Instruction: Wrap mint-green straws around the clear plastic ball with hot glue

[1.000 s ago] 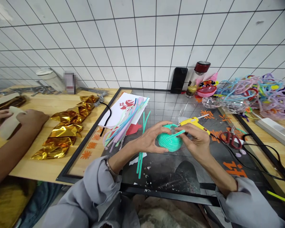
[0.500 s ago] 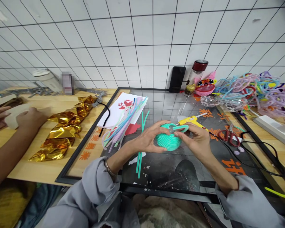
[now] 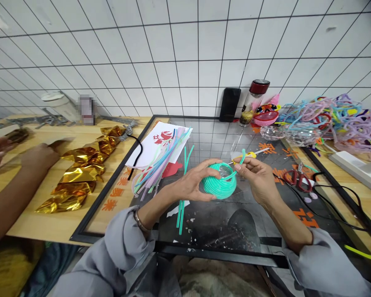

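A round ball wound with turquoise pipe cleaner is held over the dark table top. My left hand grips it from the left side, fingers above and below. Clear plastic shows in the opening at its top. Between thumb and fingers, my right hand pinches the loose pipe cleaner end, which sticks up from the ball's right rim. Behind that hand lies a yellow glue gun, partly hidden. Two straight turquoise pipe cleaners lie to the left, under my left forearm.
White paper carries a bundle of pastel pipe cleaners. Red-handled scissors, black cables and a power strip lie right. A bottle and phone stand behind. A co-worker's hands are beyond gold foil.
My right hand has drawn the pipe cleaner's loose end away from the ball's opening, so it now points upward. The ball's top opening shows more. The co-worker's hands have shifted.
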`<state>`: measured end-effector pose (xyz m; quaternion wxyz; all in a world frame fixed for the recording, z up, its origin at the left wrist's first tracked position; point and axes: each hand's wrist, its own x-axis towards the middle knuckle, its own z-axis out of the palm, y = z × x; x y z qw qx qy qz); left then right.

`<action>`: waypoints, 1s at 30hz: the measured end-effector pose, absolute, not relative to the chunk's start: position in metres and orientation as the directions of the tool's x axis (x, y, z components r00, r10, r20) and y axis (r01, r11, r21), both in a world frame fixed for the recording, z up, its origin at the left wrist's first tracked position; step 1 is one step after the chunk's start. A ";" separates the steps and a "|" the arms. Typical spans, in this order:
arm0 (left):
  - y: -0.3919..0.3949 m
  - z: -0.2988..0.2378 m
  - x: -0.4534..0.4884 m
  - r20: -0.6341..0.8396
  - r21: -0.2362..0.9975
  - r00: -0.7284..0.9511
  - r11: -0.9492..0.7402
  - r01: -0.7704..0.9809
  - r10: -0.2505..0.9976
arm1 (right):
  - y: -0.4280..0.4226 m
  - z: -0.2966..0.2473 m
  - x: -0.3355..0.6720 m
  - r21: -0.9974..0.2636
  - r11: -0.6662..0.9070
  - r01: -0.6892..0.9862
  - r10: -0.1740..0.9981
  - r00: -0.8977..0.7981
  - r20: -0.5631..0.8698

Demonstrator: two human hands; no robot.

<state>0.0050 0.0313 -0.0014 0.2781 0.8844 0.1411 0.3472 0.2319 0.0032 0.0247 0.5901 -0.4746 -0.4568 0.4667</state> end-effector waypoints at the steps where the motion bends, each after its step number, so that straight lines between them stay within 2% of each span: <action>1: 0.031 -0.001 0.005 0.536 0.590 0.719 -0.806 0.055 0.441 | 0.003 0.024 0.231 -0.989 0.101 -0.104 0.986 0.143 0.085; 7: 0.030 0.001 0.005 0.532 0.591 0.728 -0.805 0.046 0.432 | 0.004 0.017 0.231 -0.993 0.113 0.017 0.989 0.094 0.114; 9: 0.029 0.002 0.004 0.531 0.593 0.729 -0.804 0.044 0.432 | 0.004 0.015 0.232 -0.981 0.173 0.084 0.978 0.101 0.181; 11: 0.029 0.002 0.004 0.528 0.597 0.728 -0.801 0.048 0.437 | 0.003 0.014 0.233 -0.936 0.278 0.215 0.942 0.131 0.310; 13: 0.029 0.001 0.003 0.527 0.604 0.724 -0.796 0.049 0.444 | 0.000 0.014 0.233 -0.835 0.390 0.388 0.870 0.142 0.472; 15: 0.029 0.001 0.003 0.528 0.610 0.721 -0.791 0.045 0.449 | -0.002 0.015 0.233 -0.681 0.478 0.554 0.764 0.120 0.634; 18: 0.029 0.001 0.003 0.533 0.610 0.719 -0.791 0.037 0.445 | -0.005 0.016 0.234 -0.440 0.561 0.701 0.607 0.013 0.794; 20: 0.028 0.001 0.003 0.532 0.610 0.719 -0.792 0.040 0.447 | -0.005 0.015 0.234 -0.350 0.618 0.704 0.572 -0.098 0.814; 22: 0.027 0.002 0.003 0.527 0.611 0.720 -0.790 0.047 0.451 | -0.006 0.014 0.234 -0.328 0.676 0.660 0.570 -0.186 0.801; 25: 0.027 0.002 0.002 0.530 0.609 0.719 -0.792 0.045 0.449 | -0.007 0.016 0.232 -0.363 0.719 0.592 0.582 -0.228 0.781; 30: 0.028 0.001 0.002 0.538 0.613 0.717 -0.789 0.028 0.443 | -0.011 0.023 0.231 -0.482 0.708 0.517 0.666 -0.260 0.699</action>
